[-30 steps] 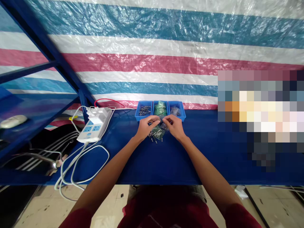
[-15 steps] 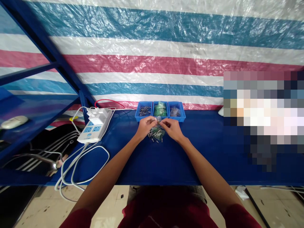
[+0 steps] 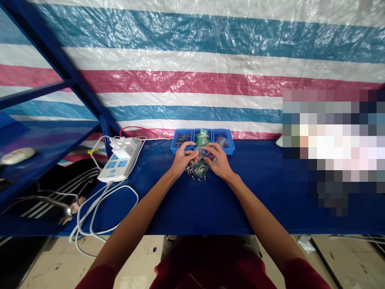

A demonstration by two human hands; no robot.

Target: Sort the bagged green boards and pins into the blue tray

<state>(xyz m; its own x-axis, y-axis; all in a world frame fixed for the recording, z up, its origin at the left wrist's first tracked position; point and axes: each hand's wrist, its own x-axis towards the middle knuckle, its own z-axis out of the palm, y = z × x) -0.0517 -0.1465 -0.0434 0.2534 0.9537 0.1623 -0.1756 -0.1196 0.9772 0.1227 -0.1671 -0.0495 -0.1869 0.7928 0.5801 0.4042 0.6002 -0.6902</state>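
A small clear plastic bag [image 3: 201, 152] with small metal pieces showing through it is between my hands, above the blue table. My left hand [image 3: 180, 160] pinches its left side, thumb pointing right. My right hand [image 3: 220, 161] has its curled fingertips and thumb at the bag's right edge. Just below lies a loose pile of metal pop rivets [image 3: 197, 173], mixed with greenish plastic bags. Behind my hands stand three blue bins: the left bin [image 3: 173, 147] has rivets, the middle one green bags [image 3: 203, 136], the right one clear bags [image 3: 221, 141].
On the left, a white power strip [image 3: 116, 170] carries plugged-in adapters [image 3: 124, 147], and its looped white cable [image 3: 99, 204] reaches the table's front edge. A blue metal frame [image 3: 54, 48] rises at left. Striped plastic sheeting [image 3: 192, 80] hangs behind. A blurred patch covers the right side.
My hands have shifted from a tight pinch at the bag to a looser hold, fingers more spread. The bag now sits more visibly between them. The bins and power strip have not moved.
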